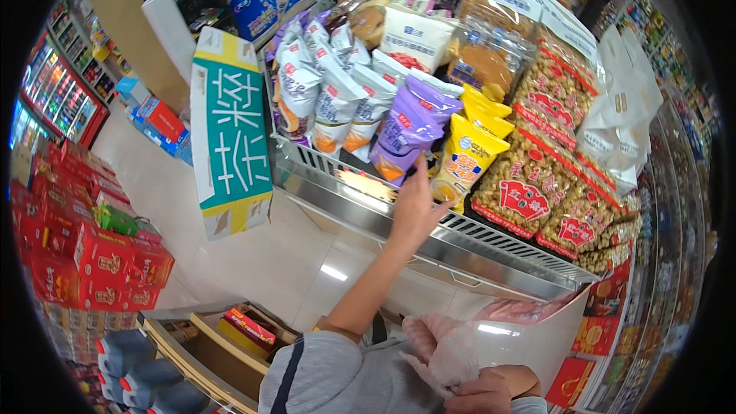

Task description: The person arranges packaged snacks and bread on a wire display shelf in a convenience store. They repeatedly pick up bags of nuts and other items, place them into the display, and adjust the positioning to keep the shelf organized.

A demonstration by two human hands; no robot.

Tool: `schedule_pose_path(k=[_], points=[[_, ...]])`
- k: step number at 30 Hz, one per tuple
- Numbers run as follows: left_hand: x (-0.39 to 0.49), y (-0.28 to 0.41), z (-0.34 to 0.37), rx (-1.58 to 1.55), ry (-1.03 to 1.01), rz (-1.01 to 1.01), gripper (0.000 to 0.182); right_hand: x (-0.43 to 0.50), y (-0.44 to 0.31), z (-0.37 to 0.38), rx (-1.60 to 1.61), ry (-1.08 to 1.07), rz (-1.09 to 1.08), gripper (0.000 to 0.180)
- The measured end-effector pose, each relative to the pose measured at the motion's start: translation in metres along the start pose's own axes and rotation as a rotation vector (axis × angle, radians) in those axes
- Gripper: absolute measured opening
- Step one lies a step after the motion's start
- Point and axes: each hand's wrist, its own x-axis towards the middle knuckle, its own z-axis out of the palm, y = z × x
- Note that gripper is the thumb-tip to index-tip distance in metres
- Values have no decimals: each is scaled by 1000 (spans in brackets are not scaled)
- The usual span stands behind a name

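Observation:
My left hand (415, 207) reaches over the front rail of a metal display stand (368, 213). Its fingers are apart, between a purple snack bag (402, 129) and a yellow snack bag (468, 158). The index fingertip overlaps the purple bag's lower edge and the thumb is by the yellow bag's base; whether either touches is unclear. Low in the view, close to my body, my right hand (483, 394) grips a crumpled pinkish-white cloth (445, 351). White snack bags (339, 98) stand left of the purple ones. Red-printed bags of popcorn-like puffs (526, 195) lie to the right.
A green and white carton (233, 132) stands against the stand's left end. Red gift boxes (106, 259) are stacked at far left. Behind me are an open wooden compartment unit (201, 351) and dark jugs (152, 379). A white plastic bag (621, 103) hangs at the right.

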Motion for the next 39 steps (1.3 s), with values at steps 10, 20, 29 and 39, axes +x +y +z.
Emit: schedule_pose_path(k=[10,20,29,39], points=[[-2,-13,-33,147,501,148,66,61,-46,27,-51,688,52,35],[71,-73,-38,136,230,62,121,-25,-16,20,-212,360,-103,26],[68,-64,-17,198,545,53,98,-4,-20,-23,-30,280,-13,43],[94,-22,-23,782,679,587,87,-39,-55,-150,-566,897,-252,26]])
